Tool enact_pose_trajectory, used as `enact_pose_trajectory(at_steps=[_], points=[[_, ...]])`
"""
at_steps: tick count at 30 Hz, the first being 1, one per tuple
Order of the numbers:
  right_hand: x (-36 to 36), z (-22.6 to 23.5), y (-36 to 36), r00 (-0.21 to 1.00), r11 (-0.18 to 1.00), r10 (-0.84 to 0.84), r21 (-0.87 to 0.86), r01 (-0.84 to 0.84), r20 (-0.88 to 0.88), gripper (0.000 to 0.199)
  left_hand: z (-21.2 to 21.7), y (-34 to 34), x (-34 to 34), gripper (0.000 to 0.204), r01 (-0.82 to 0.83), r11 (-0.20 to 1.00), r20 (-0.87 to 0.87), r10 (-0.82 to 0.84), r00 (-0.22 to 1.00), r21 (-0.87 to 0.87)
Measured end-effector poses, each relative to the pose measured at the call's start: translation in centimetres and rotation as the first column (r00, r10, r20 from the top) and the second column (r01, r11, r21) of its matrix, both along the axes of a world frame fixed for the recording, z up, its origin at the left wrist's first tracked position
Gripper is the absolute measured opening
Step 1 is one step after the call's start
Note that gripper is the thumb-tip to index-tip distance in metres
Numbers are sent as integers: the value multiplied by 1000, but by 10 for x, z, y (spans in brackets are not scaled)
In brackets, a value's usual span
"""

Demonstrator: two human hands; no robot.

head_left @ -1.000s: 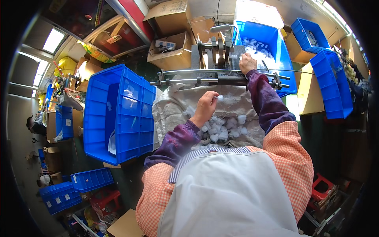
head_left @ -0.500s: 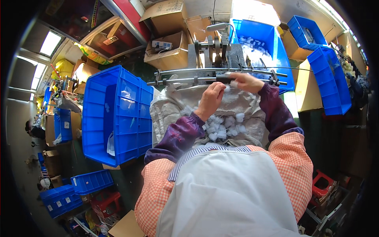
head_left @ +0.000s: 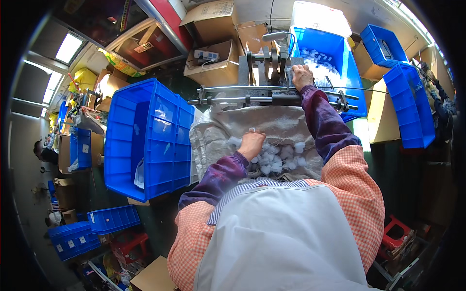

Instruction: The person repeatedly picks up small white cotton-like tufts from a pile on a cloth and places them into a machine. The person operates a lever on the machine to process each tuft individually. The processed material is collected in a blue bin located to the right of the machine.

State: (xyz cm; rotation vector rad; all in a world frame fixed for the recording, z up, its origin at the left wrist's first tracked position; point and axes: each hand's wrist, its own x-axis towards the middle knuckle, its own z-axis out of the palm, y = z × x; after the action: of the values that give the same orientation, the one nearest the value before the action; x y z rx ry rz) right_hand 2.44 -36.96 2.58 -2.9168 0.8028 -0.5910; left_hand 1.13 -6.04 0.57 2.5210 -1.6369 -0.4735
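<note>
While the left hand (head_left: pixel 252 143) digs into the small white pieces (head_left: pixel 276 157), the right hand (head_left: pixel 302 76) works at the metal press (head_left: pixel 269 72).

Head view: since half a second ago, the hands have split apart: the left has dropped from the machine's rail onto the pile in the grey sack (head_left: pixel 218 140), fingers curled, though whether they clench a piece cannot be told. The right has gone up to the press beside the blue bin (head_left: pixel 335 53); its grip is hidden. That suggests one piece is being placed while the next is fetched.
</note>
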Motion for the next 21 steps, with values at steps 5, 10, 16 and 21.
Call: enact_pose_trajectory(at_steps=[5, 10, 16, 21], points=[[3, -4, -5, 999, 997, -1, 73, 5, -53, 18, 3, 0, 0, 21, -12, 1000, -79, 11, 997, -19], [6, -3, -8, 998, 987, 26, 157, -17, -59, 20, 0, 4, 4, 25, -29, 995, -157, 14, 987, -94], [6, 0, -6, 984, 981, -112, 141, 132, -141, 22, -5, 5, 9, 27, -55, 993, -209, 32, 977, -104], [-8, 1, -4, 959, 967, -236, 56, 247, -157, 26, -6, 6, 15, 28, -112, 968, -256, 52, 965, -223]])
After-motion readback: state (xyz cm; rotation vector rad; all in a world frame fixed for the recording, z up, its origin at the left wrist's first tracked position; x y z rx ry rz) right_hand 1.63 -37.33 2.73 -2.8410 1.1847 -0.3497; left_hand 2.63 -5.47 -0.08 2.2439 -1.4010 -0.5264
